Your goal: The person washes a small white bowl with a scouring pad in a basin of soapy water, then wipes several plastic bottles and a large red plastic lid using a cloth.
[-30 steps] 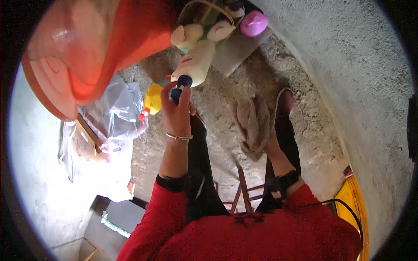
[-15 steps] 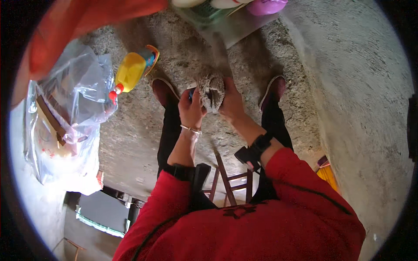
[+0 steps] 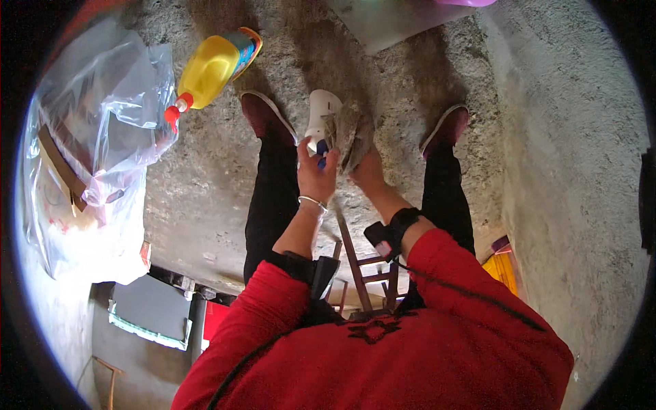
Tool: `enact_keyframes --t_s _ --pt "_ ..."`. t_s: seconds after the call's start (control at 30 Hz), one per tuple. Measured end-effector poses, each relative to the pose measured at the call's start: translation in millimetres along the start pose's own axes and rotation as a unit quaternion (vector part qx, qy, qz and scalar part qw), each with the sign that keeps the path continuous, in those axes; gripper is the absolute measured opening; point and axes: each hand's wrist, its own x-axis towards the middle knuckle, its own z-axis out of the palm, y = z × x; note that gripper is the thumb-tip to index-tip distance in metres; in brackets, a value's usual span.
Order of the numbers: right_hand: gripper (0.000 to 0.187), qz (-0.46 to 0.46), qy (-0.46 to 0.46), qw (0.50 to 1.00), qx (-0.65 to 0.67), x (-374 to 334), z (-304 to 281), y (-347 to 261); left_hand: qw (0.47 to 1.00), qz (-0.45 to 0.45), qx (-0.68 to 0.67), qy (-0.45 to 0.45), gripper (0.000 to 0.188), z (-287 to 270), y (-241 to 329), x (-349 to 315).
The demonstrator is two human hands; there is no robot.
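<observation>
In the middle of the view my left hand is closed round the near end of a white, bottle-like thing with blue parts by my fingers. Its wider end points away from me, and its exact kind is unclear. Right beside it, my right hand grips a crumpled grey cloth, slightly blurred. The cloth hangs in folds against the white thing's side. Fingers of my right hand are partly hidden behind the cloth.
A yellow jug with a red cap lies on the rough floor at far left. Nearby is a large clear plastic bag holding cardboard. My shoes flank my hands. A wooden stool shows below, and a grey wall rises at right.
The white bottle-like thing has come into clear view beside the cloth, which has turned and looks narrower. My view has shifted, and the red item at upper left has mostly left the picture.
</observation>
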Motion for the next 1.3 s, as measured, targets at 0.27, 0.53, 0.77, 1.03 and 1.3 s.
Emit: enact_keyframes --t_s 0.27,0.53,0.77,1.03,1.3 --pt "0.035 -0.088 -0.148 0.982 0.078 51 -46 -27 0.997 -0.051 -0.048 -0.040 0.060 5 -51 9" --pt "0.026 -0.278 -0.276 0.876 -0.281 105 2 -88 0.990 -0.029 0.126 -0.052 0.041 -2 17 3" --pt "0.033 -0.195 -0.012 0.975 -0.108 18 -31 -18 0.973 -0.163 -0.155 -0.055 0.056 8 -18 7" --pt "0.036 0.066 -0.028 0.996 0.045 -35 -8 -25 0.975 -0.167 -0.079 -0.128 0.050 -7 -8 27" --pt "0.027 0.278 -0.208 0.869 0.353 -23 -5 -29 0.974 -0.170 -0.045 -0.145 0.053 -19 -31 43"
